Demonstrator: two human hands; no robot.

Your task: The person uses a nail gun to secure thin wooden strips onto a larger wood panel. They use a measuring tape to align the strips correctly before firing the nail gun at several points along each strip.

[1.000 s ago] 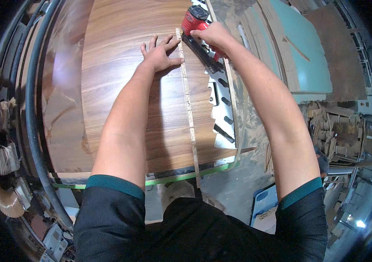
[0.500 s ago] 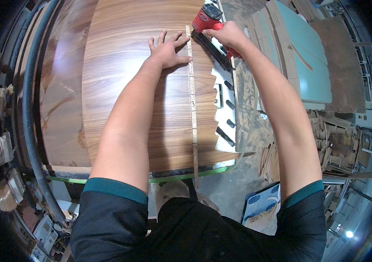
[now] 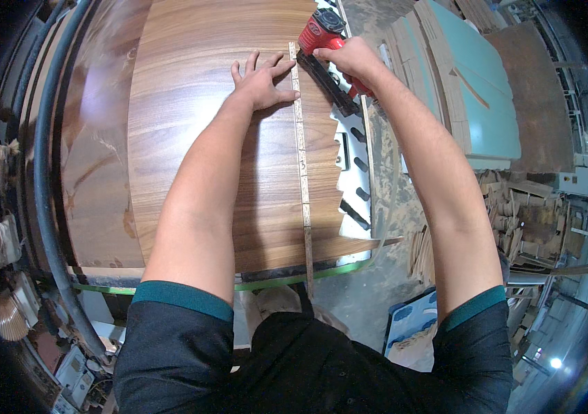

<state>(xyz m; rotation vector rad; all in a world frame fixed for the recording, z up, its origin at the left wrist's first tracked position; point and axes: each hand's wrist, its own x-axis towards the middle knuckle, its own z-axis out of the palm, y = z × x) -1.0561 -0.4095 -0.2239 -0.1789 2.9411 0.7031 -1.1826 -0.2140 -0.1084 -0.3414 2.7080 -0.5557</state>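
Note:
My left hand (image 3: 258,86) rests on a brown wood-grain panel (image 3: 190,131) with its fingers spread. Its thumb and forefinger touch the edge of a thin, pale wooden strip (image 3: 303,176) with marks along it, which runs lengthwise over the panel and sticks out past its near edge. Just right of the strip, my right hand (image 3: 353,62) is closed round the handle of a red and black nail gun (image 3: 322,27). The gun's nose is at the strip, close to my left fingertips; whether it presses on the wood cannot be made out.
A white sheet (image 3: 350,179) with dark shapes and a jagged edge shows along the panel's right side. Beyond it stands a stack of pale green boards (image 3: 480,103). A grey-blue pipe (image 3: 46,152) runs along the left. Wood offcuts (image 3: 518,221) are heaped at right.
The nail gun and my right hand have shifted slightly left, bringing the nose against or very near the strip. My left hand has stayed nearly in place on the panel.

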